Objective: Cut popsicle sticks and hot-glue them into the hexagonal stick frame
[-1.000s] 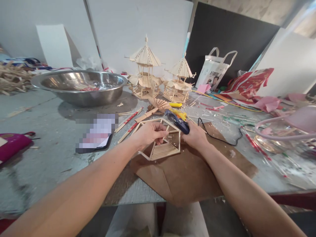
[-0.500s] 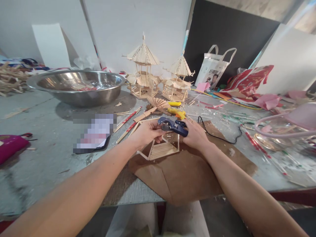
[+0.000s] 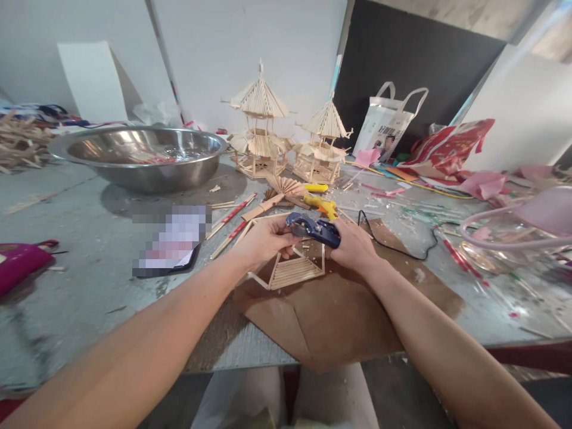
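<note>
My right hand (image 3: pixel 355 243) is wrapped round a dark blue hand cutter (image 3: pixel 328 232) with curved jaws, held above a sheet of brown cardboard. Close to those jaws, my left hand (image 3: pixel 263 241) is closed in a pinch; what its fingers hold is hidden. Below both hands lies a frame of thin wooden sticks (image 3: pixel 297 272), one section filled with parallel sticks. My left hand covers part of it. The brown cardboard (image 3: pixel 348 316) lies under the frame. Just beyond the cutter rests a yellow glue gun (image 3: pixel 324 205).
Two stick pagodas (image 3: pixel 259 143) stand at the back, behind a folded paper fan (image 3: pixel 286 187). A steel basin (image 3: pixel 152 173) and a phone (image 3: pixel 172 244) are at left. A black cord (image 3: pixel 402 253), scraps and a pink-rimmed item (image 3: pixel 527 220) lie at right.
The cutter has tilted slightly in my right hand. My left hand and the stick frame look nearly the same as before.
</note>
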`<state>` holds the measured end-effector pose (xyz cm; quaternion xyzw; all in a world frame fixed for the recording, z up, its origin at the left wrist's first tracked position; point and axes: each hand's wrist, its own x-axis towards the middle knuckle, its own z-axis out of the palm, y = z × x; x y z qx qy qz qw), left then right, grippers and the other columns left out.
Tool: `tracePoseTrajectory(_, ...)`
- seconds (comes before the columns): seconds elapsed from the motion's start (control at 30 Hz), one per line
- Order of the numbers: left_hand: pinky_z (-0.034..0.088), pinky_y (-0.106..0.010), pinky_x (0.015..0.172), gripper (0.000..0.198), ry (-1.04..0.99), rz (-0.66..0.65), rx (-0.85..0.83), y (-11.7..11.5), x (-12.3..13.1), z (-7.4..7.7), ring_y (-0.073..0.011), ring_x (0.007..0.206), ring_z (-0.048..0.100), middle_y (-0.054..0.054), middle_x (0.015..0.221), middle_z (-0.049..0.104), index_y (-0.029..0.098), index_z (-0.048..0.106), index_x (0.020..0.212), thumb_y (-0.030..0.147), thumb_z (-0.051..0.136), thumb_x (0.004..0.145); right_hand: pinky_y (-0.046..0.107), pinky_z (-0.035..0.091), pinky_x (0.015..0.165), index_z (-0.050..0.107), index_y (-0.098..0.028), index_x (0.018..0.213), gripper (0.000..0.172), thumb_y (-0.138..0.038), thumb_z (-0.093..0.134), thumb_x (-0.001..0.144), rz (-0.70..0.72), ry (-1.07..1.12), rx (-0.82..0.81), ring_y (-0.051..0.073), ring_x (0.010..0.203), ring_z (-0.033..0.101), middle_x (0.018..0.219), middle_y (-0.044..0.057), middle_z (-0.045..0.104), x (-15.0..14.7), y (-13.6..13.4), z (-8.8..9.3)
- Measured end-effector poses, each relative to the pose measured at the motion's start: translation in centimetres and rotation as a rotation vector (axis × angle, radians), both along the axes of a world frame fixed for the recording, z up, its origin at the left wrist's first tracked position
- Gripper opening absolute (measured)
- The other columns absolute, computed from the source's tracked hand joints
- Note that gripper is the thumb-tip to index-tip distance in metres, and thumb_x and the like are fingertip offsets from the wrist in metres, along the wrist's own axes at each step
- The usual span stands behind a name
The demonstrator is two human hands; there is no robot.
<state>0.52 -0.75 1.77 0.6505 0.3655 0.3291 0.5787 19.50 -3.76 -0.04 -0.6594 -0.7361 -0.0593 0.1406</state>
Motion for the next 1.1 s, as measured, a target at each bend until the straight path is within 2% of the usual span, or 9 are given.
tracePoseTrajectory(0.2,0.040,-0.018,0.043,0.013,0.011,0.005,0.007,-0.21,0.00,0.28,-0.0056,0.041,0.046,0.005,0.046,0.049,0.013,0.054,0.067,0.022,0.062,0.063,0.029,0.037,0.061,0.052,-0.020,0.090,0.030,-0.035,0.049,0.065,-0.087,-0.034,-0.029,0.022,0.074,0.057,0.082,0.006,0.062,-0.14,-0.17,0.14)
tracePoseTrajectory(0.47,0.040,-0.018,0.043,0.013,0.014,-0.011,0.023,0.01,-0.12,0.07,-0.0051,0.040,0.046,0.005,0.046,0.048,0.013,0.054,0.068,0.021,0.063,0.062,0.032,0.037,0.075,0.048,-0.017,0.106,0.046,-0.029,0.053,0.061,0.047,0.009,0.018,0.023,0.090,0.053,0.097,0.008,0.059,0.24,0.20,-0.05)
tracePoseTrajectory(0.9,0.041,-0.019,0.043,0.017,0.029,0.012,0.051,0.06,-0.18,0.12,-0.0056,0.043,0.045,0.003,0.049,0.050,0.012,0.059,0.067,0.025,0.065,0.058,0.030,0.037,0.073,0.048,-0.017,0.103,0.044,-0.029,0.053,0.060,0.071,0.014,0.034,0.023,0.088,0.053,0.094,0.008,0.059,0.36,0.14,-0.03)
tracePoseTrajectory(1.1,0.041,-0.019,0.043,0.015,0.031,0.009,0.059,-0.05,-0.17,0.16,-0.0057,0.043,0.045,0.004,0.050,0.052,0.012,0.060,0.068,0.023,0.064,0.058,0.029,0.037,0.067,0.051,-0.019,0.093,0.035,-0.032,0.054,0.061,0.008,-0.019,0.002,0.022,0.081,0.055,0.086,0.007,0.060,0.22,-0.10,0.40)
